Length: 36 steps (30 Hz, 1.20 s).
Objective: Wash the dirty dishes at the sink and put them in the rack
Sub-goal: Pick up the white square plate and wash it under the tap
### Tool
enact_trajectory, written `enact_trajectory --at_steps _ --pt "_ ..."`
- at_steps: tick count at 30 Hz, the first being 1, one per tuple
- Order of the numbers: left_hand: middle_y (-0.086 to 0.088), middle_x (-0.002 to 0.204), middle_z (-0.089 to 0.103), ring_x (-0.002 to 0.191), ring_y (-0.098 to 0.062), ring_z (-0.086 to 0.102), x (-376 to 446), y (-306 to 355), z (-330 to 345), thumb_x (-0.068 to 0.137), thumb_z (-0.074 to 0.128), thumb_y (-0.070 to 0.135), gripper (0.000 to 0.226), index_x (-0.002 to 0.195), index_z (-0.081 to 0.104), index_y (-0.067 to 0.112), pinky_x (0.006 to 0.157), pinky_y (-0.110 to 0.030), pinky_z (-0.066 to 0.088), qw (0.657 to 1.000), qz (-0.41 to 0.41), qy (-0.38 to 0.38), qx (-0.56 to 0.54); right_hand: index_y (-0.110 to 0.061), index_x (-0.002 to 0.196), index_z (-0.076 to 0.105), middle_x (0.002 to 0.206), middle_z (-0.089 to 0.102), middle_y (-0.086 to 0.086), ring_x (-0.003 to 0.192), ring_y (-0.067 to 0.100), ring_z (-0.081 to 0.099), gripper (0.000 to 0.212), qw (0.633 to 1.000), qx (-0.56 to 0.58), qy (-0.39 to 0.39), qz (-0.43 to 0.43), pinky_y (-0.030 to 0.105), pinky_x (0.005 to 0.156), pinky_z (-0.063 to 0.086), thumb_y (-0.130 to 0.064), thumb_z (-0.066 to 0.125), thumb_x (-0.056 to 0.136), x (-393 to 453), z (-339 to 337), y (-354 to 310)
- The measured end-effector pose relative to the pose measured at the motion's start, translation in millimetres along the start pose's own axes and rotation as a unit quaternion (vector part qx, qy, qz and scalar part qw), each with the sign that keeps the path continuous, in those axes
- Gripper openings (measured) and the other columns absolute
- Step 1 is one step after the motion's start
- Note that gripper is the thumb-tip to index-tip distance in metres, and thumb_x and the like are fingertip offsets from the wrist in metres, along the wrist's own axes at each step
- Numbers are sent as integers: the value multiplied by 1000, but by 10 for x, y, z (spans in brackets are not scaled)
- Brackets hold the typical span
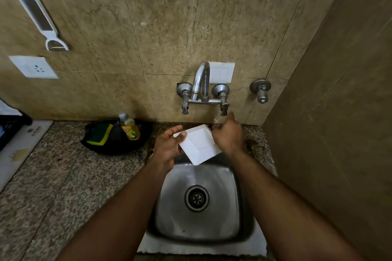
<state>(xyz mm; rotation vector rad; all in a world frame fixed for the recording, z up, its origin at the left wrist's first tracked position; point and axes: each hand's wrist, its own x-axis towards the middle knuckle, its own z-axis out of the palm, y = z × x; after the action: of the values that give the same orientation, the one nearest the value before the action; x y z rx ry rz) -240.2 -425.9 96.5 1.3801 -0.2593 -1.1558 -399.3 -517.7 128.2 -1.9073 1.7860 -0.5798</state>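
A white square dish (199,144) is held tilted above the back edge of the steel sink (199,229). My left hand (167,148) grips its left edge, thumb on the rim. My right hand (228,135) lies over the dish's right corner, fingers stretched toward the wall under the right tap handle (223,108); some water splashes at its fingertips. The curved tap spout (201,80) rises just behind the dish. The sink basin holds nothing but its drain (196,198).
A black tray (115,148) on the granite counter holds a green-yellow sponge (99,134) and a yellow soap bottle (129,128). A dark crate (8,129) and white board (19,150) sit at far left. A peeler (41,19) hangs on the wall. The side wall stands close on the right.
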Motion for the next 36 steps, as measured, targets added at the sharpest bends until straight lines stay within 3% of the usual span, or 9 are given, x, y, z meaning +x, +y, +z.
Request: enact_trajectory --at_steps 3,7,15,19,23,26,28,32,36 --pt "-12 117 74 103 -29 71 -100 58 -31 90 72 2 42 130 65 12 63 -33 61 999 -1 -36 13 -6 107 72 100 74 13 90 32 71 32 970 159 -136 126 39 77 58 -33 69 90 -28 75 181" --pt "-15 117 73 85 -23 71 -194 44 -135 91 73 5 39 128 63 9 46 -24 54 998 -7 -34 46 -3 101 72 98 76 18 83 33 73 15 893 324 -239 200 49 73 62 -17 68 94 -130 53 305" --pt "-16 100 77 72 -20 76 -360 32 -235 86 78 4 22 105 69 -1 54 -28 59 999 1 3 37 -16 98 72 92 76 5 81 21 67 8 909 320 -250 94 31 63 52 -13 65 96 -194 -201 314" --pt "-21 105 76 79 -21 73 -382 14 -286 85 81 15 31 110 69 1 73 -34 62 997 13 11 69 -19 95 74 97 77 3 91 23 71 11 928 305 -215 16 40 80 60 -9 69 94 -207 -388 135" --pt "-29 108 73 90 -30 75 -377 64 -282 93 74 30 45 119 63 -4 78 -38 63 999 -3 -5 39 -19 88 76 88 77 -3 84 21 72 10 945 245 -181 -121 36 76 58 -9 76 86 -222 -504 -23" --pt "-30 103 72 98 -38 74 -416 187 -244 100 60 42 47 113 60 -4 73 -39 64 998 -49 -20 -22 -18 89 79 87 76 -8 82 7 70 14 932 207 -199 -223 25 78 56 -6 80 83 -288 -622 -79" --pt "-31 98 69 87 -37 74 -441 248 -235 103 57 25 33 114 58 -6 63 -36 65 997 -54 -1 -51 -22 89 81 100 77 -11 97 3 71 18 920 192 -245 -240 25 89 55 -7 83 80 -323 -647 -35" --pt "-28 110 70 81 -30 72 -441 255 -270 92 51 -8 26 116 62 -8 60 -35 63 999 -39 26 -19 -25 96 82 132 63 -13 122 8 59 39 924 233 -269 -140 24 99 51 5 84 71 -348 -549 87" --pt "-16 107 75 85 -26 73 -460 201 -267 87 58 -13 30 106 69 7 70 -36 61 1000 1 29 9 -15 103 74 110 76 5 103 30 70 41 891 369 -262 42 39 79 57 12 65 74 -373 -431 147"
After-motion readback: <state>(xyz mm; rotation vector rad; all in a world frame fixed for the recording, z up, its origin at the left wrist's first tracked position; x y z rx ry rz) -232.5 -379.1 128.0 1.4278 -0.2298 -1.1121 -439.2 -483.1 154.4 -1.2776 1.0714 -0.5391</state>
